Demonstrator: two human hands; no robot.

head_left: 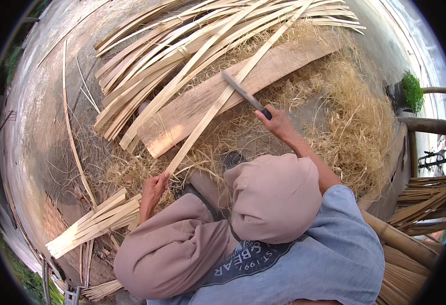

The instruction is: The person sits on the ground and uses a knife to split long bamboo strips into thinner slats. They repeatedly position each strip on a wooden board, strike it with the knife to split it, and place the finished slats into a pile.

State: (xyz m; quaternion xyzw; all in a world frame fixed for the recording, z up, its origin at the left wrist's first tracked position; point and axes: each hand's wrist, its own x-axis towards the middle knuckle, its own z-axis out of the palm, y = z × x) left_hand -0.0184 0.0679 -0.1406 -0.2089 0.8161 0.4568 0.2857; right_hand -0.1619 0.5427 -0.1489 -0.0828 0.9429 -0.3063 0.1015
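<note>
Diagonally, pale strip (pixel 207 119) across wooden plank (pixel 176 122), left hand (pixel 153 190) clasping strip's near end, right hand (pixel 278 123) gripping knife (pixel 245 94)

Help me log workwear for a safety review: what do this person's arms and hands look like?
The left hand and right hand are bare, with no gloves and no rings, watch or bands that I can make out. The right forearm is uncovered below a short, faded light-blue sleeve. Any left sleeve is out of sight.
</note>
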